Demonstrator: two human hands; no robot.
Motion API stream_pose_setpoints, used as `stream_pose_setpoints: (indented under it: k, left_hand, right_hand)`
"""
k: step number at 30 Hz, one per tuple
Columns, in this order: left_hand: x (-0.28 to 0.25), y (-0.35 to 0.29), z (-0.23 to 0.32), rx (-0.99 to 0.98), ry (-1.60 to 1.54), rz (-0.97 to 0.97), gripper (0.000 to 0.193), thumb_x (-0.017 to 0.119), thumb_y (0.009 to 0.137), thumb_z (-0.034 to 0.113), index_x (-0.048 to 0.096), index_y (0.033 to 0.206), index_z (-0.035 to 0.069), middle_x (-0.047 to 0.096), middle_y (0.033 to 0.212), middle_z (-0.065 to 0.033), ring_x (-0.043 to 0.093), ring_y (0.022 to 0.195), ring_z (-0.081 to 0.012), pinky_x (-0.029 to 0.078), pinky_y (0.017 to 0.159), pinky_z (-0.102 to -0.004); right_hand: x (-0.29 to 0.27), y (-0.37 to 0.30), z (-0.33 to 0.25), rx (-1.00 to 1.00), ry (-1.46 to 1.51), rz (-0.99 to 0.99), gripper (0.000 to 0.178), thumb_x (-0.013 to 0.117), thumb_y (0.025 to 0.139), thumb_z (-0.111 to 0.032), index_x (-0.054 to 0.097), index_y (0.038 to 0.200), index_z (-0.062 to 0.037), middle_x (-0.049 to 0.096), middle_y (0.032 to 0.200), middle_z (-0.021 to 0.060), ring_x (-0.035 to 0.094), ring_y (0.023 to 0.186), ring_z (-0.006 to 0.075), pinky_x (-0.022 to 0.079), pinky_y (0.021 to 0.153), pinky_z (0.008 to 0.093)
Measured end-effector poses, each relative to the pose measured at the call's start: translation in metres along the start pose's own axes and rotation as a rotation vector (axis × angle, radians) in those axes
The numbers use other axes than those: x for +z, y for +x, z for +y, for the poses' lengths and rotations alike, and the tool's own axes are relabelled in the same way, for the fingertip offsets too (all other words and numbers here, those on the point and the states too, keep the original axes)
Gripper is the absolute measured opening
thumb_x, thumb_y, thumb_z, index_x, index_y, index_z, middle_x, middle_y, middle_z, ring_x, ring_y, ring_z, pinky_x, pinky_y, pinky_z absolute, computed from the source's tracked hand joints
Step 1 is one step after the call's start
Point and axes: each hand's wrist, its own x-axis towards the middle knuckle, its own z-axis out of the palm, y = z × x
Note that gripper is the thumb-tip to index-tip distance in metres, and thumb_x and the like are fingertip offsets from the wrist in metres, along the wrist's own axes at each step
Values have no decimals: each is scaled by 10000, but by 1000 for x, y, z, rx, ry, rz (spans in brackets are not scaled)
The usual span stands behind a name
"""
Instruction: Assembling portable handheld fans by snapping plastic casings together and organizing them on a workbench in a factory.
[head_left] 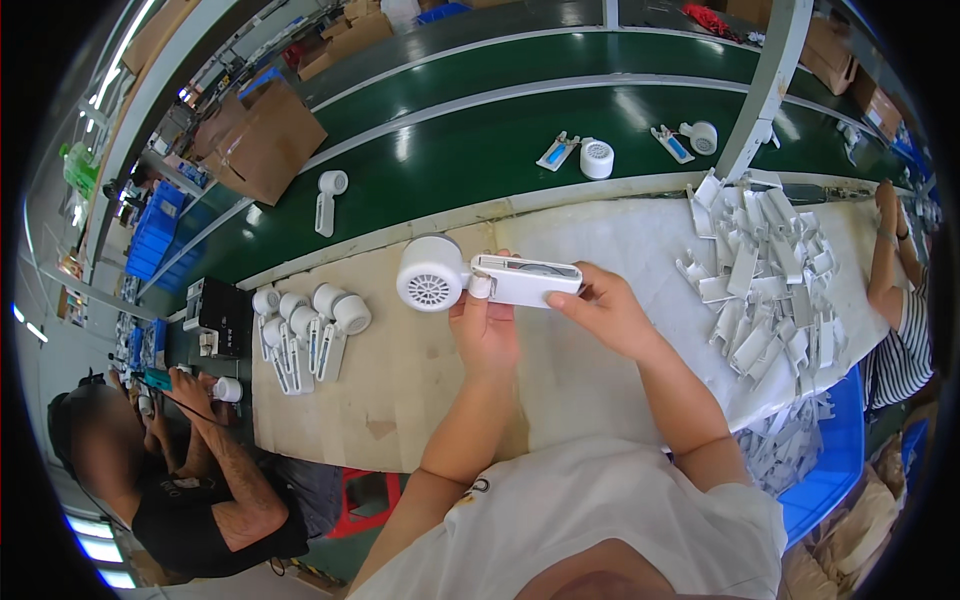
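Note:
A white handheld fan (528, 291) is held level in front of me, above the tabletop. Its round slotted head points left, and a long slot along the handle exposes dark parts inside, too small to make out. The fingers of my left hand (487, 338) close around the handle near the neck from below. With thumb and fingers, my right hand (612, 312) pinches the handle's far right end. Left of my hands, several similar fans (318, 325) lie grouped on the table. To the right spreads a heap of white plastic handle shells (765, 275).
Beyond the table runs a green conveyor belt (430, 135) carrying a few fans and open parts. A metal post (765, 90) rises at its edge. Below right is a blue bin (845, 440) of bagged pieces. Co-workers sit at both sides; the left one holds a teal tool (157, 379).

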Motion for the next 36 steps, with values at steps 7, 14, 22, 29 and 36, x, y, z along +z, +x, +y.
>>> stream_pose_setpoints:
  k: [7,14,22,29,36]
  left_hand:
    - [17,0,14,33,-25,-11,285,570,849,130,534,1104,7,594,1080,-140,580,1013,-283,471,903,-431]
    - [-43,29,62,-18,764,-96,347,607,791,99,522,1107,-16,633,937,-141,630,808,-255,514,742,-395]
    - [-160,19,153,-33,2308,-9,365,656,711,104,544,1037,-15,606,913,-194,587,814,-354,471,750,-427]
    - [-122,29,117,245,1672,-273,383,637,762,69,533,1123,-5,579,1099,-157,569,1005,-268,435,893,-358]
    - [-81,61,-12,-733,237,-159,688,353,917,543,442,1228,-65,525,1236,-159,524,1125,-269,411,944,-372]
  right_hand:
    - [15,2,-16,-383,-203,166,331,701,768,-321,539,713,-38,531,614,72,513,538,178,414,504,299]
    - [2,65,54,-689,-519,-166,289,704,736,-280,577,859,-52,586,874,130,566,814,294,454,714,381]
    - [-84,205,66,231,-1040,461,734,726,700,-304,361,1319,-159,412,1299,146,474,1156,298,425,930,373]
    - [-89,164,20,-606,-1133,63,657,620,653,64,451,1235,-192,460,1240,71,444,1177,307,452,916,371]
    - [-74,70,-53,-1282,-1321,-299,460,619,668,-71,574,1090,-249,491,1189,23,431,1186,323,477,896,392]
